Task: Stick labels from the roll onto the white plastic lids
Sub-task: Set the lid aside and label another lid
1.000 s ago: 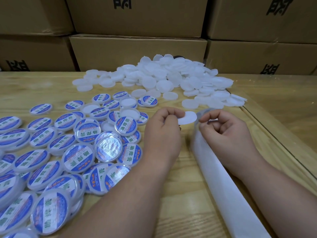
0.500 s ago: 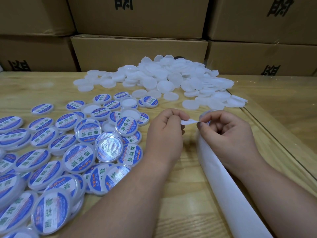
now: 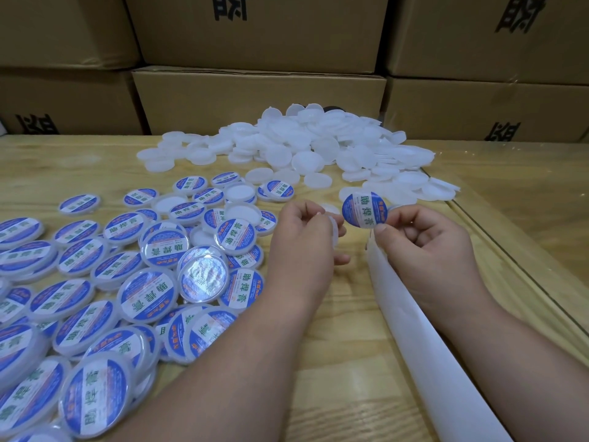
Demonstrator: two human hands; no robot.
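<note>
Between hands [image 3: 366,240], label [image 3: 365,208] seemingly face-up.

Two bare forearms; no sleeves in view; hands [image 3: 306,247] bare; short plain nails

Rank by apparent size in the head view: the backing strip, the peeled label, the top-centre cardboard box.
1. cardboard box, largest even though farthest.
2. backing strip, long but near the camera, so its size is flattered.
3. peeled label, clearly smallest.

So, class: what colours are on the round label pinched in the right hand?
Blue with a white band, green characters; head view: label, right hand.
</note>
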